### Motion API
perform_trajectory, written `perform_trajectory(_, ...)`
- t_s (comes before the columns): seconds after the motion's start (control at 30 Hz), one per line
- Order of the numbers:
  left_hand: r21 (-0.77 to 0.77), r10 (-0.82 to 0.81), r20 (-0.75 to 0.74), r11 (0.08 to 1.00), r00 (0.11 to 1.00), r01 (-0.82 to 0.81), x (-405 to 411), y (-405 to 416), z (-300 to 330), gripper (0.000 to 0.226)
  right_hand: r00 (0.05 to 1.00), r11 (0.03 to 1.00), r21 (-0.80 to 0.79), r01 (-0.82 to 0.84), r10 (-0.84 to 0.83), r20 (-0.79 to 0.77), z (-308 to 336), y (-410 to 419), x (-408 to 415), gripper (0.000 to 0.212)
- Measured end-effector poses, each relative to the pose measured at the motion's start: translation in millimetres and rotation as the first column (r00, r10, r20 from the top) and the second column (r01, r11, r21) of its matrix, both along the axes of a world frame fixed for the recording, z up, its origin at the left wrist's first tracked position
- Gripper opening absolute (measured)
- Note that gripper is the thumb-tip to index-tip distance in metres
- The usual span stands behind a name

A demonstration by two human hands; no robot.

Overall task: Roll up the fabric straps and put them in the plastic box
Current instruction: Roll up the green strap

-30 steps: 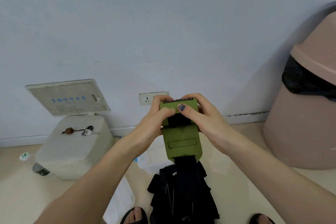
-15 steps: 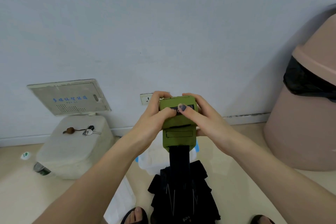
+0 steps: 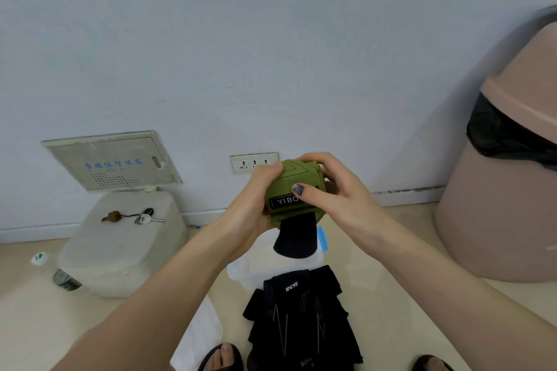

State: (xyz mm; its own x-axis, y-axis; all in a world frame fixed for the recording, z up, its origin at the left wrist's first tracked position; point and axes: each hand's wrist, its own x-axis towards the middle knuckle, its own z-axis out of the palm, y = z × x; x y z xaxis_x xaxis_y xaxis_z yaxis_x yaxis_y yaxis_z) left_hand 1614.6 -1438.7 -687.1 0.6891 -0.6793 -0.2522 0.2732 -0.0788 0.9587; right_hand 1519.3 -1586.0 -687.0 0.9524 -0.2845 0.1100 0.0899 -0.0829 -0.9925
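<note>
Rolling green strap (image 3: 291, 187) nearly done, held mid-air above plastic box (image 3: 256, 268); left hand (image 3: 253, 202) and right hand (image 3: 328, 190) fingers curled round roll; short black tail (image 3: 297, 238) hanging loose; black straps (image 3: 301, 319) probably unrolled, beside box; boxing not started.

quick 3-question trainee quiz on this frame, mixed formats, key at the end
1. True or false: only the left hand holds the green strap.
2. Multiple choice: what lies on the white container at the left? A) scissors B) keys C) a phone
3. Fill in: the black tail of the strap hangs over the clear plastic ___ on the floor.

Key:
1. False; the right hand grips it too, thumb across the label.
2. B; the keys lie on its lid.
3. box
</note>
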Motion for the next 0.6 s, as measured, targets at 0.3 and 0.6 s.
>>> perform_trajectory(0.3,-0.027,0.190,0.092,0.982,0.978,-0.188,3,-3,6,0.006,0.926,0.874,0.317,0.368,-0.377,-0.037,21,-20,8,0.018)
perform_trajectory(0.6,-0.034,0.080,0.037,0.996,0.996,-0.078,-11,-11,4,0.009,0.981,0.964,0.221,0.150,-0.118,-0.151,-8,21,10,0.047)
